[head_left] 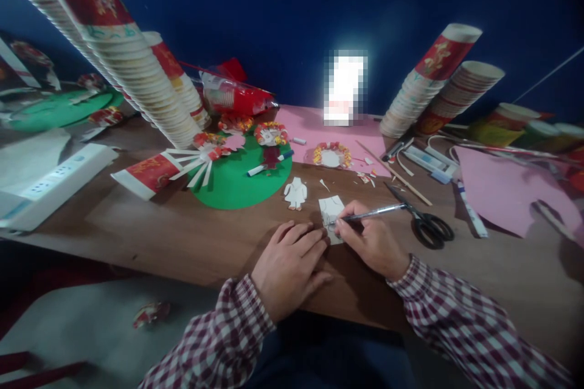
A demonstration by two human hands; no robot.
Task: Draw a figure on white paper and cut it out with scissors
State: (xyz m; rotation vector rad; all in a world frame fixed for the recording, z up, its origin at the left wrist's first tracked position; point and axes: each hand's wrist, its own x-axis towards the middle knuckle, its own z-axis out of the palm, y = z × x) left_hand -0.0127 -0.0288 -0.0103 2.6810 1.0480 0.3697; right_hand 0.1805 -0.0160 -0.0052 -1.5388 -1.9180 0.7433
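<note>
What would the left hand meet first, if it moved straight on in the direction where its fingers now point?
The left hand would most likely meet the small white paper first. The fingertips lie close by the paper's left edge; whether they touch it is hard to tell.

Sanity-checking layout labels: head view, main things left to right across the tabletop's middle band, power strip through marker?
Power strip → red-and-white cut cup → green paper → white figure cutout → white card → right hand holding a pen → scissors → marker
</note>
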